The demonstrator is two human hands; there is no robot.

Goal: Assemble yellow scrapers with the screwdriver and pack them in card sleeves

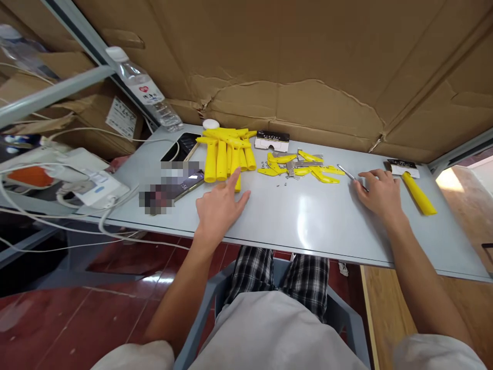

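Observation:
My left hand (219,208) hovers at or touches the near end of a pile of yellow plastic handles (221,159), index finger stretched and thumb apart, holding nothing. My right hand (383,194) rests on the table at the right, its fingers curled on a slim silver rod-like tool (346,171) whose far end is under the hand. Between the hands lie several flat yellow plastic pieces (325,178) with grey metal parts (293,167) and tiny screw-like bits (285,184). Right of my right hand lies a single yellow handle (419,195).
Small black-and-white boxes (271,141) (405,168) stand at the back and right. Two phones (190,182) (181,149), a white round lid (210,124) and a water bottle (144,90) are at the left, beside a power strip (96,187) with loose cables. Cardboard (288,61) walls the back.

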